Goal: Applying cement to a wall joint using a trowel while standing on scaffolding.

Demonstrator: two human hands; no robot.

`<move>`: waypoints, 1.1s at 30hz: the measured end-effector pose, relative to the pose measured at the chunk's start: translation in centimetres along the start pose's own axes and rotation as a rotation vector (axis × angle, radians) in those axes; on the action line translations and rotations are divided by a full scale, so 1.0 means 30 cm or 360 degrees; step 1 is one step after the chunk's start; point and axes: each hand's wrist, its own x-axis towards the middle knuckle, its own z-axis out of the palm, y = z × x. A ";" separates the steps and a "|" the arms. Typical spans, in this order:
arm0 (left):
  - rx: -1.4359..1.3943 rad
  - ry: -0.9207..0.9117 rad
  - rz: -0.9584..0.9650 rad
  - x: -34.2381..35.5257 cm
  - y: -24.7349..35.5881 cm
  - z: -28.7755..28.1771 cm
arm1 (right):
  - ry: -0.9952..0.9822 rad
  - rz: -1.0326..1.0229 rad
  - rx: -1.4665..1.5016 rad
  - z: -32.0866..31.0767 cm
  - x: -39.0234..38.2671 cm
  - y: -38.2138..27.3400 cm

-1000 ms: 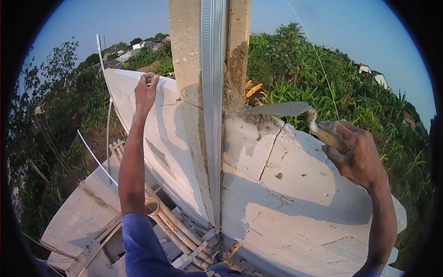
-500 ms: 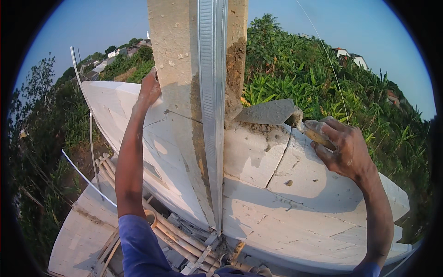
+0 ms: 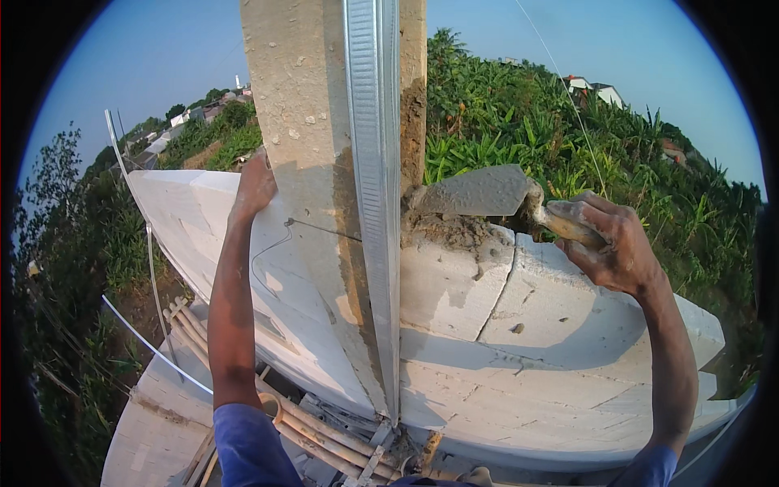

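Note:
My right hand (image 3: 610, 242) grips the handle of a trowel (image 3: 479, 191), whose grey, mortar-smeared blade points left toward the concrete column (image 3: 304, 105). Just under the blade, wet mortar (image 3: 461, 232) lies on the top edge of the white block wall (image 3: 568, 312), beside the column. My left hand (image 3: 256, 185) is closed at the column's left edge, above the wall section on that side; its fingertips are partly hidden. Between my arms, a ribbed metal channel (image 3: 373, 146) stands upright along the column.
Bamboo poles (image 3: 312, 434) lie low between the walls. A thin wire (image 3: 290, 222) sticks out from the column's left side. White tubing (image 3: 154, 337) curves at the left. Dense green plants (image 3: 519, 122) grow beyond the wall, and a thin line (image 3: 568, 89) hangs at the right.
The view has shifted slightly, so the walls sit lower. The trowel blade has risen a little off the block top, and more mortar shows under it. My left hand stays at the column.

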 end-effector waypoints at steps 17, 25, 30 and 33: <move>0.0082 -0.0064 0.0129 0.010 0.122 -0.002 | -0.0123 -0.0732 -0.1093 0.024 0.232 -0.006; 0.0178 -0.0103 0.0228 -0.020 0.004 -0.020 | 0.0372 -0.0839 -0.1436 0.066 0.436 0.051; 0.0114 -0.0181 0.0018 -0.002 0.026 -0.005 | 0.0232 -0.0592 -0.1309 -0.092 0.241 0.092; 0.0168 -0.0127 0.0013 -0.017 0.002 -0.012 | 0.0309 -0.0749 -0.1580 -0.053 0.188 0.094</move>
